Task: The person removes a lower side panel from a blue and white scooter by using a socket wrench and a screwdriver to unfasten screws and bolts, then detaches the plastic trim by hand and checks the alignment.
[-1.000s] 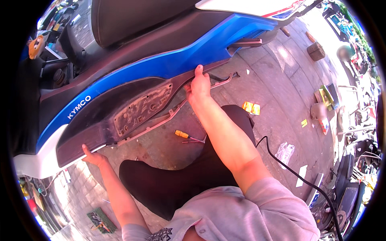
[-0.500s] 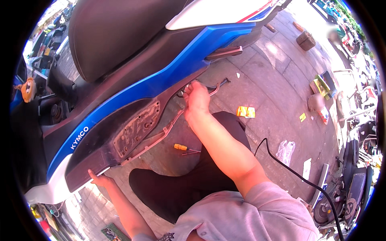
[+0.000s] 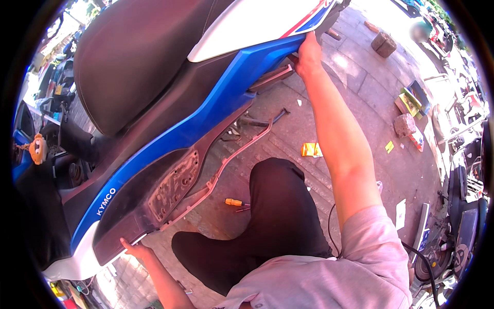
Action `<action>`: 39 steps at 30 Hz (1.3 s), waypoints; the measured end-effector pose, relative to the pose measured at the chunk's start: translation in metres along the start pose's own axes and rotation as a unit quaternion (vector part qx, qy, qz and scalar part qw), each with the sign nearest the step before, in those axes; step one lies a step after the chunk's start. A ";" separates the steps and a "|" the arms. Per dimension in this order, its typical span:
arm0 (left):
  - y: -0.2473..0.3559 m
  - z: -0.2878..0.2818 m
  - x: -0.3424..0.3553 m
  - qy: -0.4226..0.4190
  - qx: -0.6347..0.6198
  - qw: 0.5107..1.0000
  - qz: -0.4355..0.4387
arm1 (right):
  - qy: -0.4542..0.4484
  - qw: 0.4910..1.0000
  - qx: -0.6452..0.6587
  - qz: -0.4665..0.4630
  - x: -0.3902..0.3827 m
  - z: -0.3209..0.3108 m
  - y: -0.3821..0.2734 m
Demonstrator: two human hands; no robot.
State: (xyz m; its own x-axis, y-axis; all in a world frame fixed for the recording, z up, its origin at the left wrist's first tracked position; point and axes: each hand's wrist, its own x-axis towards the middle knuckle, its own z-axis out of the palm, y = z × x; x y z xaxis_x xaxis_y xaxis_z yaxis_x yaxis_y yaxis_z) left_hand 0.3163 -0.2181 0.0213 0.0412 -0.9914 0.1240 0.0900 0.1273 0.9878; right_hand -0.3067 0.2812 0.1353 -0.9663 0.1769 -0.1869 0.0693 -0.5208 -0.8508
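Note:
A scooter with a dark seat (image 3: 139,56) fills the upper left, leaning across the view. My left hand (image 3: 136,249) grips the lower edge of its dark footboard (image 3: 123,219), thumb on top and fingers underneath. At the far end, my right hand (image 3: 310,55) holds the rear of the blue side panel (image 3: 216,98) from below; its fingertips are hidden behind the edge. Between my hands, a thin trim strip (image 3: 222,167) hangs along the underside, apart from the panel at its rear end. A worn metal plate (image 3: 174,185) shows in the footboard.
A yellow-handled screwdriver (image 3: 234,202) lies on the paving beside my bent knee (image 3: 278,177). Farther right are a yellow packet (image 3: 311,150), a stone block (image 3: 384,45), another block (image 3: 405,125) and a black cable (image 3: 422,256). Scooters and parts line the right rim.
My right hand has left the trim strip near the footboard and moved far and right to the rear of the blue panel. My left hand keeps its hold on the lower edge.

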 end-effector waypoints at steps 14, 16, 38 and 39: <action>-0.008 -0.012 0.008 0.029 0.040 0.998 -0.026 | -0.028 0.984 -0.148 -0.098 0.025 -0.027 0.028; -0.007 -0.013 0.004 -0.001 0.032 0.999 -0.032 | -0.031 0.993 -0.088 -0.073 0.012 -0.017 0.017; -0.007 0.010 -0.023 0.015 0.017 0.998 -0.063 | -0.053 0.984 -0.160 -0.052 0.009 -0.017 0.012; -0.008 0.014 -0.026 0.010 0.018 0.998 -0.060 | -0.054 0.984 -0.163 -0.049 0.011 -0.019 0.012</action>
State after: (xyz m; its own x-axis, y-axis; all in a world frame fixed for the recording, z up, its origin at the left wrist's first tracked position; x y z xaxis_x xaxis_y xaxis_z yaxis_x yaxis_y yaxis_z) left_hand 0.3010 -0.1940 0.0112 0.0520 -0.9986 0.0030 0.0600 0.0062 0.9982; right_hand -0.3118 0.2925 0.1133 -0.9919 0.1133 -0.0575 0.0331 -0.2066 -0.9779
